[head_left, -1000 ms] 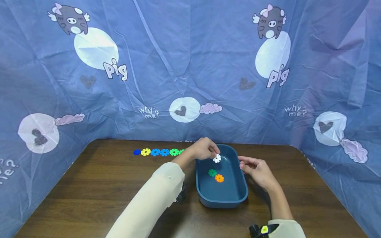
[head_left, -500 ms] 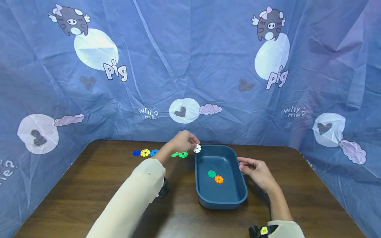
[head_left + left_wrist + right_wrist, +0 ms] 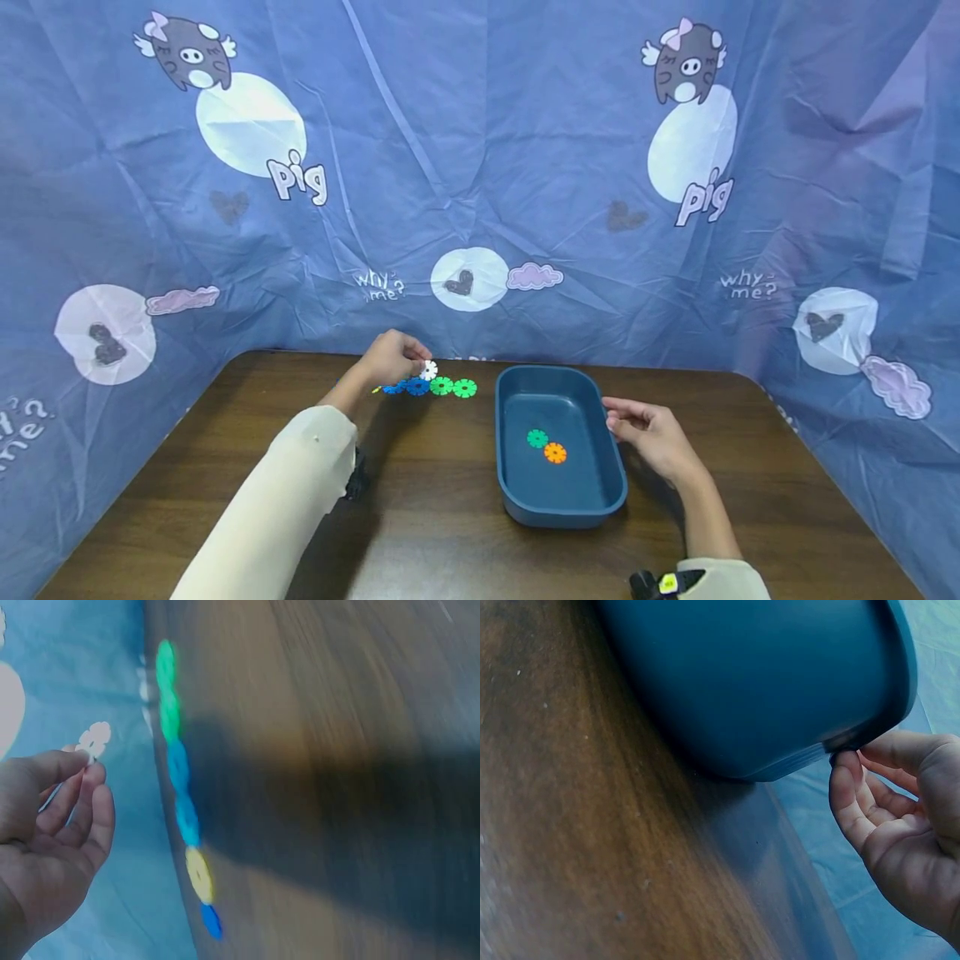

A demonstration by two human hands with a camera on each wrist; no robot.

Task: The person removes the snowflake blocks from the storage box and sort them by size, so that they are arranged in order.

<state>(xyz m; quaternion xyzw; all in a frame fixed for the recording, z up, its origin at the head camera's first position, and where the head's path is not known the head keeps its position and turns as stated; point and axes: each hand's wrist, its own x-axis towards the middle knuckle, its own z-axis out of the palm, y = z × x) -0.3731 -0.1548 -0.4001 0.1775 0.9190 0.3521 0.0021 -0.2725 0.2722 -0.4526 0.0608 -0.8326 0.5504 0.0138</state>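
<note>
Between thumb and fingertips my left hand [image 3: 392, 358] pinches a white snowflake disc [image 3: 428, 371], a flat notched toy piece. The disc is held over a row of similar discs at the back of the table; in the left wrist view the row runs from green discs [image 3: 167, 690] through blue ones [image 3: 181, 791] to a yellow disc [image 3: 199, 875] and a dark blue one [image 3: 211, 921]. My right hand [image 3: 654, 437] grips the right side rim of a dark blue plastic bin [image 3: 561, 510]. A green disc [image 3: 537, 438] and an orange disc [image 3: 555, 452] lie inside the bin.
The brown wooden table [image 3: 435, 517] ends at a back edge close behind the disc row. A blue printed curtain [image 3: 480, 183] hangs behind it. The bin stands right of the row.
My left hand has carried the white disc out from over the bin, leftward past its rim to above the disc row. My right hand stays at the bin's rim.
</note>
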